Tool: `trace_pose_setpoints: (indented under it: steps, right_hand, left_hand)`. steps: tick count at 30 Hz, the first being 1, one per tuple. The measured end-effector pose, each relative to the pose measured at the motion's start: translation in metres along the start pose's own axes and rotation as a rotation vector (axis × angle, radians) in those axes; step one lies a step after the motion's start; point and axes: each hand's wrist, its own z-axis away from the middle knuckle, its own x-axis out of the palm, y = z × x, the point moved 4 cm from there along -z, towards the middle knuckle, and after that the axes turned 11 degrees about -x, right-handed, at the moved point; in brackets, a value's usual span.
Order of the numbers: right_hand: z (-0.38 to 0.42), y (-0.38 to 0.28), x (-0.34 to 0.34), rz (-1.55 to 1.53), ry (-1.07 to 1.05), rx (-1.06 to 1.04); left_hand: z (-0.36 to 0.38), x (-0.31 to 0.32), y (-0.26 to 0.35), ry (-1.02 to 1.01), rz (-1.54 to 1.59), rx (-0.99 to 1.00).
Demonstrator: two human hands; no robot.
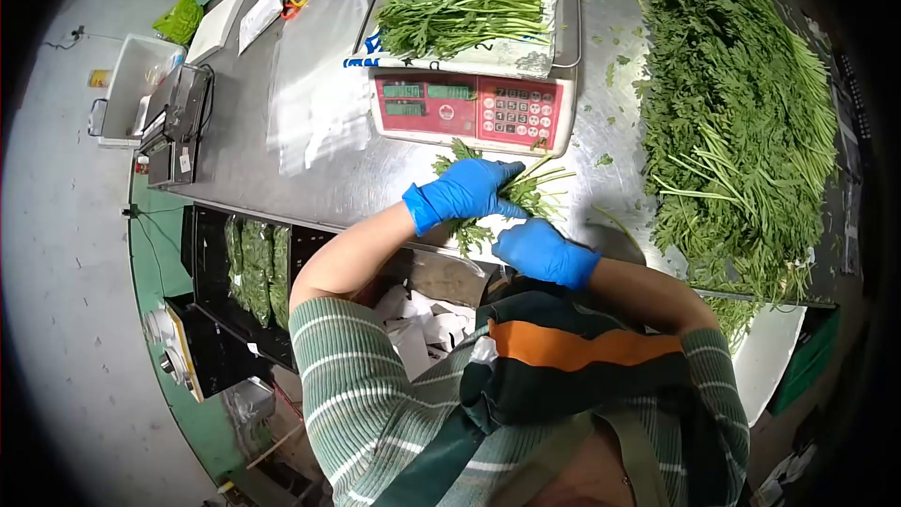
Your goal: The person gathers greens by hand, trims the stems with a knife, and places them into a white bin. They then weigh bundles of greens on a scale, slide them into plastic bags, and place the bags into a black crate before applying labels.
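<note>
A small bunch of leafy greens (533, 192) with pale cut stems lies on the metal table just below the scale. My left hand (462, 193), in a blue glove, wraps over this bunch from the left, its leaves showing on both sides of the palm. Close beside it, my right hand (546, 255), also gloved in blue, has its fingers curled at the lower edge of the bunch; what they hold is hidden. A larger bundle of greens (460, 17) rests on a printed white bag (526, 58) on the pan of the red-and-white scale (460, 108).
A big heap of the same greens (741, 122) covers the table's right side. Clear plastic bags (324, 75) lie left of the scale, with orange-handled scissors (295, 4) above. Bagged greens (253, 268) sit in a black crate below left. Leaf scraps dot the metal table (235, 155).
</note>
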Motion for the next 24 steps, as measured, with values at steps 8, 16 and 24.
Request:
trace_pose_setpoints:
  steps: [8,16,24]
  right_hand:
    - [0.156,-0.012,-0.076,-0.777,0.279,0.487]
    - [0.236,-0.050,-0.110,-0.382,-0.096,0.869]
    - [0.078,0.024,-0.122,-0.941,0.998,0.602]
  left_hand:
    - [-0.011,0.020,0.006,0.171,-0.242,-0.103]
    - [-0.004,-0.031,-0.013,0.160,0.891,-0.277]
    - [0.026,-0.045,-0.012,0.406,0.898,-0.232]
